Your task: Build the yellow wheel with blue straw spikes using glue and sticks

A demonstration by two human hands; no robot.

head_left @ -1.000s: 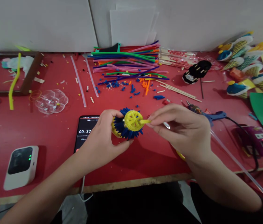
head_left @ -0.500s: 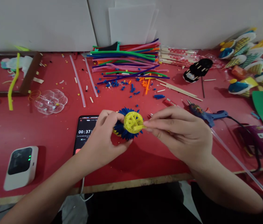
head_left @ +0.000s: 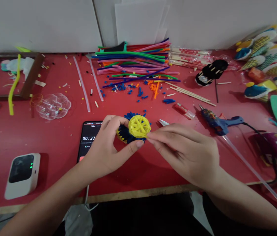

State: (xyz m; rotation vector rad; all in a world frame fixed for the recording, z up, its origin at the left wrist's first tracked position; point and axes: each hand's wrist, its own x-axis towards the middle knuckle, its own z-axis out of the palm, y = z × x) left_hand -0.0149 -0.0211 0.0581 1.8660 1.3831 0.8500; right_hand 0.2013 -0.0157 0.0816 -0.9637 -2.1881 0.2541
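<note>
Between my hands is a craft piece with a round yellow spoked top point(head_left: 139, 126) and dark blue spiky fringe point(head_left: 126, 133) around and beneath it, edged with yellow at the lower left. My left hand point(head_left: 111, 144) grips its left side, with the index finger behind and the thumb at the front near the lower rim. My right hand point(head_left: 187, 152) pinches at the lower right edge of the yellow disc; the fingertips hide most of what they hold, perhaps the end of a yellow strip. Just beyond my right fingers, a pointed metal tip point(head_left: 163, 122) shows on the table.
A phone point(head_left: 89, 137) lies partly under my left hand. Pipe cleaners point(head_left: 136, 62) are heaped at the back, with blue and orange snippets before them. A glue gun point(head_left: 214, 121) lies right, a white pocket router point(head_left: 23, 175) left, and a brown frame point(head_left: 30, 78) far left.
My right hand has moved slightly left and down along the disc's edge. The yellow end that stuck out there now lies closer to the rim, and the disc has turned and tilted a little.
</note>
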